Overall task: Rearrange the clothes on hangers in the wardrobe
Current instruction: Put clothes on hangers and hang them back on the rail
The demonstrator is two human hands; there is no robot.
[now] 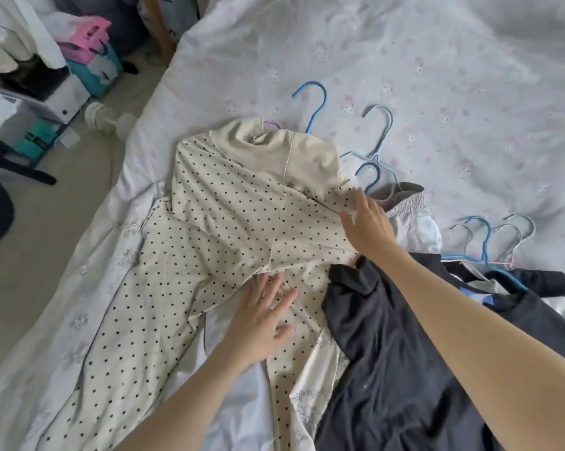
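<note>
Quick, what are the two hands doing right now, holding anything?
Left hand: open, fingers spread flat on the polka-dot garment.
Right hand: open, resting on the same garment's edge, gripping nothing.

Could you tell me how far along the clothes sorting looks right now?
Early. Done: nothing visibly hung. In hand: left hand and right hand press flat on the polka-dot garment on the bed. Left: dark clothes and loose blue hangers remain.

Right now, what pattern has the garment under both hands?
Cream with small black dots; the head view shows it clearly.
</note>
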